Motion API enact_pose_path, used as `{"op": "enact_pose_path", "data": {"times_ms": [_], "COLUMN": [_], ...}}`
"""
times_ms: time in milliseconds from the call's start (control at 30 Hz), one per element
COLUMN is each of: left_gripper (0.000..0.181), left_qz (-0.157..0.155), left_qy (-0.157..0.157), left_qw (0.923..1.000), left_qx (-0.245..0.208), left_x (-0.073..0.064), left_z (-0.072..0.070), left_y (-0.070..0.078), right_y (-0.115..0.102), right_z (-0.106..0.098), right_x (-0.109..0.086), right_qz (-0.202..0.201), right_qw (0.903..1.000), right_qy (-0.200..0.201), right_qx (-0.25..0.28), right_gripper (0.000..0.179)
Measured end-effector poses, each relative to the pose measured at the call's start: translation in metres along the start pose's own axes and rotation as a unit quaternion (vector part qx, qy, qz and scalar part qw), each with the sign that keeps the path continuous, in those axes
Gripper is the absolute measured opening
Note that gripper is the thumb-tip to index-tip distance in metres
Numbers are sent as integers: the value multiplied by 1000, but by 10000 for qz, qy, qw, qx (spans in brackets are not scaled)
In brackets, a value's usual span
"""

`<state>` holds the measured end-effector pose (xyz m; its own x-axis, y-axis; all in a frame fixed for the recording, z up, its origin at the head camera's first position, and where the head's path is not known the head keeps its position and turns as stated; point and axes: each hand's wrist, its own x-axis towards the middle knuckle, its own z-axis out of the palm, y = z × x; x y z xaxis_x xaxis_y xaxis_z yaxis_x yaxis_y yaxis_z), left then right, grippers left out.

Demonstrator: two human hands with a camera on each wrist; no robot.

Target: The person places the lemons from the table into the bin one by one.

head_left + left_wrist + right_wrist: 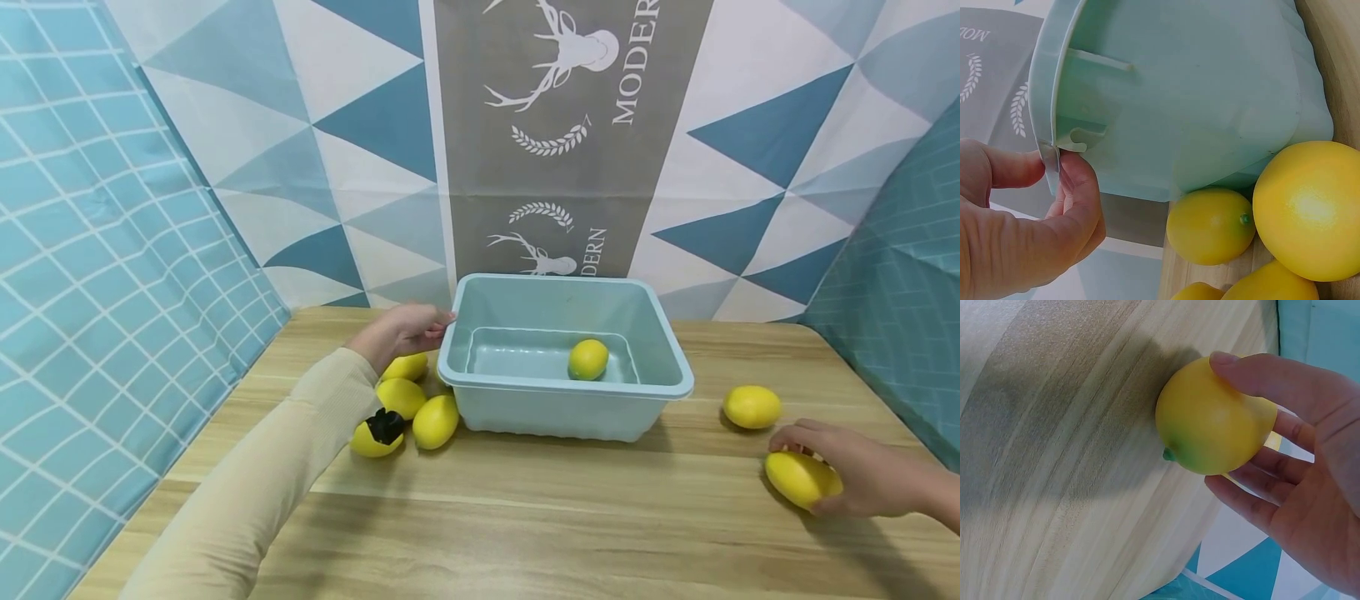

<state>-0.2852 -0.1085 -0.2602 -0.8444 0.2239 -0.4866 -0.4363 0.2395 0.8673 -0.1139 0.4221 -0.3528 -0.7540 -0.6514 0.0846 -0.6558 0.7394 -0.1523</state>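
A light blue plastic basin stands at the back of the table with one lemon inside it. My left hand pinches the basin's left rim between thumb and fingers, seen closely in the left wrist view at the rim. At the right of the table, my right hand holds a yellow lemon, with thumb and fingers around it. In the right wrist view this lemon shows a green tip pointing away from the palm. Another lemon lies just behind the right hand.
Several lemons cluster against the basin's left side, partly hidden by the left sleeve. A small black object overlaps the sleeve's edge there. Patterned cloth hangs behind the wooden table and along both sides.
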Motion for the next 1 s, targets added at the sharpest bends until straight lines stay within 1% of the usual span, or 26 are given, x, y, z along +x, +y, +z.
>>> {"op": "enact_pose_path", "data": {"times_ms": [133, 400, 567, 767, 900, 1000], "left_gripper": [39, 40, 40, 40, 40, 41], "left_qz": [29, 21, 15, 24, 44, 66], "left_qy": [-84, -67, -74, -51, -35, -69], "left_qw": [10000, 10000, 10000, 10000, 10000, 10000], "left_qx": [-33, 3, 33, 25, 19, 22], "left_x": [1, 1, 1, 0, 0, 0], "left_z": [0, 0, -1, -1, -1, -1], "left_y": [-1, -1, -1, -1, -1, -1], "right_y": [2, 3, 3, 1, -2, -5], "right_z": [2, 5, 6, 6, 6, 4], "right_x": [-2, -1, -2, 1, 5, 8], "right_qz": [-86, -290, -376, -360, -428, -455], "right_qw": [9999, 9995, 9989, 9991, 9979, 9960], "right_qy": [57, 111, 241, 154, 375, 628], "right_qx": [20, -40, -149, -148, -294, -437], "right_gripper": [65, 68, 70, 70, 73, 77]}}
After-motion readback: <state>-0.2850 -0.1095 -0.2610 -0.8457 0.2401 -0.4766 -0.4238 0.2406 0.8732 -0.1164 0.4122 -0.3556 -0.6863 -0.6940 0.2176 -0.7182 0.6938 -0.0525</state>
